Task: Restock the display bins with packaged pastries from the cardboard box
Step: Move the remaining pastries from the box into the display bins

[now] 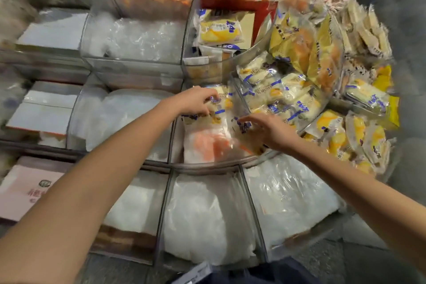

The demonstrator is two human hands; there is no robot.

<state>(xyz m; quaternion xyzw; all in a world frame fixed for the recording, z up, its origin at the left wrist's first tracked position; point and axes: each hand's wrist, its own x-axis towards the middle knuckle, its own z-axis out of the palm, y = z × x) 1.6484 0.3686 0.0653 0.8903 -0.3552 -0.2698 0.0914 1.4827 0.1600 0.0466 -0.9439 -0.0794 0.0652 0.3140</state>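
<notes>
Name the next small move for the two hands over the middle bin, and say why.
Probably set both packets down flat and let go. The left hand pinches a blue-striped packet and the right hand holds a second packet, both already low inside the clear bin over its white and pink filler, so release seems the only step left.

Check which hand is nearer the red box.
Left. The left hand is below the red box, gripping a packet. The right hand is lower and further right, touching a second packet.
</notes>
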